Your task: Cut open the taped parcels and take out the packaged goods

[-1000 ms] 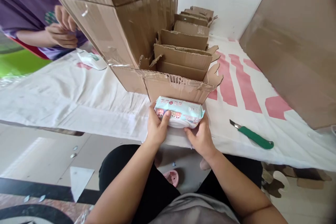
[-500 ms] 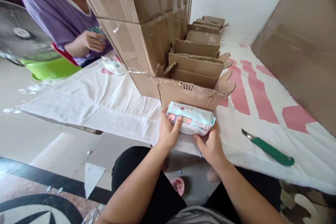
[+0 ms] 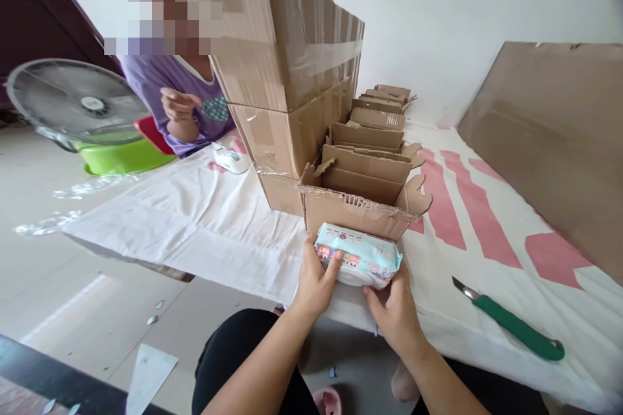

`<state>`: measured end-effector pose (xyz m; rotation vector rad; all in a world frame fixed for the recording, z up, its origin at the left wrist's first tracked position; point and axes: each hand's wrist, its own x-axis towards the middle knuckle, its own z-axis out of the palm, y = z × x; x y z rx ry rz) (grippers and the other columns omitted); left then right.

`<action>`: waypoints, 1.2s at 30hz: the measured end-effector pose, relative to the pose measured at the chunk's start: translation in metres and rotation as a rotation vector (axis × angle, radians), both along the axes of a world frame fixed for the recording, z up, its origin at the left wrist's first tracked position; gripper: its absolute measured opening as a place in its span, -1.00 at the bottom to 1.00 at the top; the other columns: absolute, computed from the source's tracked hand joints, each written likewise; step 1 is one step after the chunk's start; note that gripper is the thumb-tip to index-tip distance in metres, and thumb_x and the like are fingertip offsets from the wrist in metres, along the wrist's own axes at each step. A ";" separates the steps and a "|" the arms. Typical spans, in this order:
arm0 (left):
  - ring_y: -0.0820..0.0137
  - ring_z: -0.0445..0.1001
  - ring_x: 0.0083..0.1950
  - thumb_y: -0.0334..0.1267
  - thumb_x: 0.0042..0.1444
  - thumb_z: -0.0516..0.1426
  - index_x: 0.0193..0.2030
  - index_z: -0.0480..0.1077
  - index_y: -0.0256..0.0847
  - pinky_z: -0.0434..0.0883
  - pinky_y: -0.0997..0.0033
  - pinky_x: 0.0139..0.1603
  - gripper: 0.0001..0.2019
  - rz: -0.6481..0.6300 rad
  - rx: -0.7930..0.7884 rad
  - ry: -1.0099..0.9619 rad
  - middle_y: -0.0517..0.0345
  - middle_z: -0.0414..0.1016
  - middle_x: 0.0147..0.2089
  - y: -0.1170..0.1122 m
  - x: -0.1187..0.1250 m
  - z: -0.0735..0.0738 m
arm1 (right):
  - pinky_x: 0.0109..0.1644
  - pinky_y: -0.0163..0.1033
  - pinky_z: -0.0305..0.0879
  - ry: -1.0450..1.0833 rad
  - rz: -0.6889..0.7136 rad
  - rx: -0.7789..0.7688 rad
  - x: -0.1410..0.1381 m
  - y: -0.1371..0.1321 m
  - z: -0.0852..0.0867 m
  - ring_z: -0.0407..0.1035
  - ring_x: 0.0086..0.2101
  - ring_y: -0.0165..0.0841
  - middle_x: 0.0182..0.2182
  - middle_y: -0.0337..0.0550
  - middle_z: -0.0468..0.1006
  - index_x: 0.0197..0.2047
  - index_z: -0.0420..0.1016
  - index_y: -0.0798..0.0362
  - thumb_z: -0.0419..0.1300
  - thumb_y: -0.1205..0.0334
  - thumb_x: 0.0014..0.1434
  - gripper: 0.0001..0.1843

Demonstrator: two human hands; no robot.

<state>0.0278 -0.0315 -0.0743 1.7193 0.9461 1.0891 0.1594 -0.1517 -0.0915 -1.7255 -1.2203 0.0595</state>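
A light-blue wet-wipe pack with small cartoon prints rests on the edge of the white cloth-covered table, just in front of an open cardboard box. My left hand grips the pack's left end, thumb across its front. At the pack's right lower side my right hand holds it with curled fingers.
A green-handled knife lies on the cloth to the right. Several open boxes run back toward the wall beside stacked taped cartons. A cardboard sheet leans at right. A person in purple, a fan and green basin are at left.
The view has tilted upward, so everything sits lower in frame. Both hands keep the same grip on the pack. The person in purple has raised a hand.
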 end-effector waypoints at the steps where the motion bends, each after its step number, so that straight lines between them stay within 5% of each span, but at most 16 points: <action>1: 0.05 0.35 0.21 0.03 0.21 0.10 0.24 0.10 -0.24 0.27 -0.04 0.20 -0.43 0.003 0.000 -0.004 -0.19 0.35 0.17 0.000 0.000 0.001 | 0.25 0.27 0.18 0.000 -0.001 -0.001 0.000 0.000 -0.001 0.16 0.22 0.03 0.22 0.17 0.23 0.36 0.02 0.04 0.19 0.20 0.19 -0.27; 15: 0.19 0.47 -0.04 -0.04 0.21 0.10 0.07 0.27 -0.20 0.39 0.17 0.00 -0.62 0.077 0.021 -0.088 0.00 0.46 -0.07 -0.004 0.003 -0.001 | 0.28 0.18 0.16 0.133 0.017 0.027 0.001 -0.004 -0.006 0.15 0.24 -0.04 0.25 0.13 0.22 0.35 0.01 0.01 0.17 0.06 0.24 -0.31; 23: 0.13 0.45 0.06 0.02 0.21 0.10 0.12 0.23 -0.21 0.38 0.10 0.08 -0.55 0.072 -0.016 -0.100 -0.08 0.45 0.02 -0.003 0.003 0.000 | 0.11 0.02 0.35 0.139 0.024 0.038 0.000 -0.006 -0.007 0.34 0.07 -0.13 0.12 0.06 0.37 0.31 0.07 -0.03 0.14 0.07 0.27 -0.40; 36: 0.08 0.41 0.17 0.04 0.22 0.09 0.21 0.16 -0.22 0.32 0.01 0.17 -0.47 0.037 -0.071 -0.091 -0.15 0.43 0.12 -0.001 0.005 -0.004 | 0.09 0.04 0.37 0.088 -0.007 0.035 0.000 -0.003 -0.010 0.34 0.07 -0.09 0.10 0.11 0.37 0.32 0.05 0.01 0.18 0.04 0.23 -0.32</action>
